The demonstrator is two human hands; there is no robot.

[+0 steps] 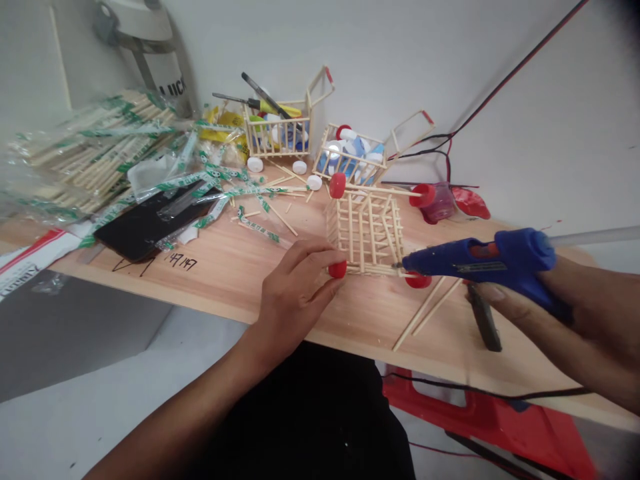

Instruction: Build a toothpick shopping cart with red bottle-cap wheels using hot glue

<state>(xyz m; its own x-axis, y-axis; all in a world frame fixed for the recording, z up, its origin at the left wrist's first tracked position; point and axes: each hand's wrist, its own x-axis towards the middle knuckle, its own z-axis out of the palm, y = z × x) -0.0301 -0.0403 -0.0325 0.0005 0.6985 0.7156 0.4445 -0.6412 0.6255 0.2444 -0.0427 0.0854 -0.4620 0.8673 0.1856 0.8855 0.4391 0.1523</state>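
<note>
A small cart frame of wooden sticks lies on the table with red bottle-cap wheels at its corners. My left hand pinches the near-left red cap between thumb and fingers. In my right hand is a blue hot glue gun, its nozzle at the near-right corner of the frame, beside another red cap. The far side carries a stick axle with a red cap at its left end and one at its right.
Two stick carts full of bottle caps stand behind. Wrapped sticks, a black phone and a bottle are at the left. Two loose sticks and a dark block lie near the front edge.
</note>
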